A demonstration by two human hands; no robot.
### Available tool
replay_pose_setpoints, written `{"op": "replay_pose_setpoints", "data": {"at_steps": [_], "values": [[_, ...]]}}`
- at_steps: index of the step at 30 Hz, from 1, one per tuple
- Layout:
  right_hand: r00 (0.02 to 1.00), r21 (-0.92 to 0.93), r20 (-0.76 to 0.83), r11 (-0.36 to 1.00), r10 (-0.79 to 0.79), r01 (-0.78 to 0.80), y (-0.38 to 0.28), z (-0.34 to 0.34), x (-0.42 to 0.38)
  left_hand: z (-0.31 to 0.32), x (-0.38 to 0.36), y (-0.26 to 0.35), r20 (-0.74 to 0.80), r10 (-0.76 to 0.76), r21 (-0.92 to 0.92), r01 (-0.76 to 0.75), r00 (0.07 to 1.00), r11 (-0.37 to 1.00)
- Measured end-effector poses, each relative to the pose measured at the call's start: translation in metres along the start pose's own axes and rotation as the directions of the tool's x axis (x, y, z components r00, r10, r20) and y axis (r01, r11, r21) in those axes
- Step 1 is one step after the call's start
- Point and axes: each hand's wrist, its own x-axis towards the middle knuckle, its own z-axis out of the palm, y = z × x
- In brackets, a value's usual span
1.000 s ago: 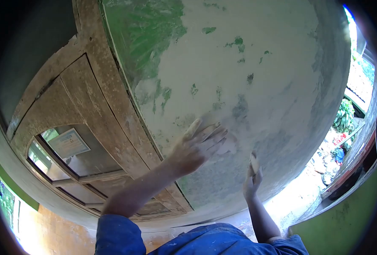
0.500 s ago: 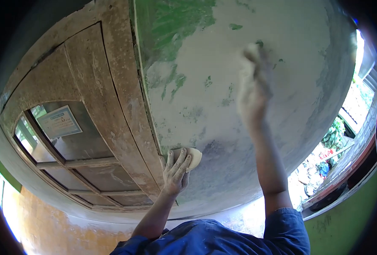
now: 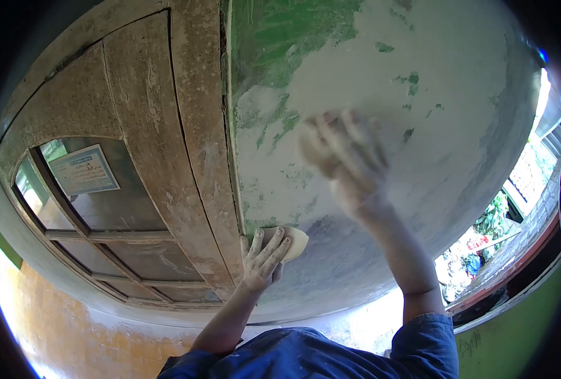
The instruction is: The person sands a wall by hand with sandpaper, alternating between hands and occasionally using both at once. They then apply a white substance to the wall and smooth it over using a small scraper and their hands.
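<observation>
White dust coats my left hand (image 3: 264, 260), whose fingers hold a pale, rounded disc-like piece (image 3: 295, 244) against the lower wall beside the wooden frame. My right hand (image 3: 350, 155) is raised over the middle of the wall (image 3: 445, 151) and smeared by motion. Its fingers are bent over a blurred dark-beige thing (image 3: 316, 148) on their left side, pressed to the wall. The wall is whitish-grey with patches of green paint (image 3: 286, 31) at the top and smaller green spots lower down.
At left stands a worn wooden door (image 3: 144, 95) with glass panes and a paper notice (image 3: 84, 170) behind one. An orange-stained wall (image 3: 72, 335) shows at lower left. Plants (image 3: 492, 218) and a green wall (image 3: 514, 325) are at the right.
My right hand has swept left and down across the wall, its fingers now spread over the blurred thing. My left hand keeps its hold. The view has shifted slightly.
</observation>
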Motion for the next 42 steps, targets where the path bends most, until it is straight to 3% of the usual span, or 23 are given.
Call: {"op": "replay_pose_setpoints", "data": {"at_steps": [1, 2, 3, 5, 6, 7, 9, 11, 13, 15, 17, 21, 23, 25, 27, 31, 33, 34, 35, 37, 38, 41, 42], "values": [[0.999, -0.122, 0.051, 0.993, 0.002, 0.004, 0.006, -0.008, 0.008, 0.001, 0.001, 0.000, -0.005, 0.004, -0.006, -0.004, 1.000, 1.000], [0.992, -0.039, -0.039, 0.992, 0.122, -0.123, 0.014, -0.019, 0.022, 0.001, 0.001, -0.001, -0.006, 0.003, -0.009, -0.003, 1.000, 1.000], [0.992, -0.041, -0.035, 0.992, 0.121, -0.122, 0.024, -0.016, 0.022, 0.002, 0.000, -0.001, -0.008, 0.005, -0.013, -0.005, 1.000, 1.000], [0.935, -0.120, -0.284, 0.959, 0.214, -0.256, 0.039, -0.010, 0.020, 0.002, -0.001, -0.001, -0.011, 0.004, -0.020, -0.004, 1.000, 1.000], [0.959, 0.078, -0.164, 0.972, 0.233, -0.223, 0.022, -0.011, 0.022, 0.001, 0.000, -0.001, -0.011, 0.009, -0.008, -0.009, 1.000, 1.000], [0.958, 0.077, -0.166, 0.972, 0.233, -0.222, 0.004, -0.012, 0.018, 0.001, 0.000, -0.001, -0.010, 0.017, 0.005, -0.017, 1.000, 1.000], [0.993, 0.044, 0.108, 0.998, 0.040, -0.045, -0.019, -0.009, 0.002, 0.002, -0.001, -0.001, -0.009, 0.014, -0.004, -0.014, 1.000, 1.000], [1.000, -0.003, -0.010, 1.000, 0.009, -0.009, 0.009, 0.003, 0.006, 0.002, 0.000, -0.002, -0.009, 0.010, -0.014, -0.010, 1.000, 1.000], [0.978, -0.174, -0.145, 0.970, 0.147, -0.172, 0.034, -0.010, 0.021, 0.000, 0.002, -0.001, -0.006, 0.013, -0.020, -0.013, 1.000, 1.000], [0.951, -0.120, -0.196, 0.957, 0.239, -0.265, 0.030, -0.004, 0.022, -0.001, 0.001, -0.001, -0.006, 0.010, -0.019, -0.010, 1.000, 1.000], [0.964, 0.095, -0.233, 0.990, 0.126, -0.107, 0.019, 0.021, 0.012, 0.000, 0.002, -0.001, -0.008, 0.012, -0.018, -0.012, 1.000, 1.000], [0.997, -0.089, -0.066, 0.996, -0.028, 0.022, 0.016, 0.002, 0.022, 0.001, 0.000, -0.003, -0.003, 0.014, -0.041, -0.014, 1.000, 0.999], [0.966, -0.175, -0.220, 0.969, 0.134, -0.174, 0.039, -0.006, 0.036, 0.001, -0.001, -0.002, -0.004, 0.003, -0.053, -0.004, 1.000, 0.999], [0.971, -0.221, -0.186, 0.956, 0.152, -0.192, 0.034, -0.007, 0.034, -0.002, 0.001, -0.001, 0.013, 0.016, -0.023, -0.016, 1.000, 1.000], [0.988, 0.032, -0.151, 0.999, -0.004, 0.009, 0.016, 0.008, 0.026, -0.002, -0.001, -0.003, 0.025, 0.016, -0.025, -0.015, 1.000, 1.000], [0.979, -0.092, -0.103, 0.982, -0.176, 0.167, 0.020, 0.003, 0.027, -0.001, -0.001, -0.005, 0.024, 0.030, -0.054, -0.028, 0.999, 0.998], [0.982, -0.195, -0.138, 0.969, 0.129, -0.154, 0.040, -0.015, 0.042, -0.002, 0.000, -0.004, 0.030, 0.025, -0.057, -0.023, 0.999, 0.998], [0.972, -0.154, -0.165, 0.968, 0.170, -0.196, 0.040, -0.015, 0.041, -0.003, -0.001, -0.003, 0.038, 0.023, -0.057, -0.020, 0.999, 0.998], [0.973, -0.153, -0.162, 0.970, 0.166, -0.191, 0.034, -0.011, 0.039, -0.004, -0.001, -0.004, 0.035, 0.018, -0.057, -0.016, 0.999, 0.998], [0.995, 0.011, -0.096, 1.000, 0.004, -0.003, 0.012, 0.001, 0.030, -0.004, 0.001, -0.004, 0.032, 0.033, -0.076, -0.030, 0.999, 0.997], [0.997, -0.034, -0.005, 0.996, -0.077, 0.077, 0.004, 0.000, 0.021, -0.004, 0.001, -0.004, 0.028, 0.031, -0.076, -0.029, 0.999, 0.997], [0.997, -0.236, -0.022, 0.969, -0.076, 0.069, 0.036, -0.011, 0.031, -0.006, 0.002, -0.005, 0.044, 0.037, -0.055, -0.035, 0.998, 0.998], [0.998, -0.303, -0.045, 0.951, 0.053, -0.064, 0.046, -0.019, 0.039, -0.006, 0.002, -0.004, 0.045, 0.038, -0.053, -0.035, 0.998, 0.998]]}}
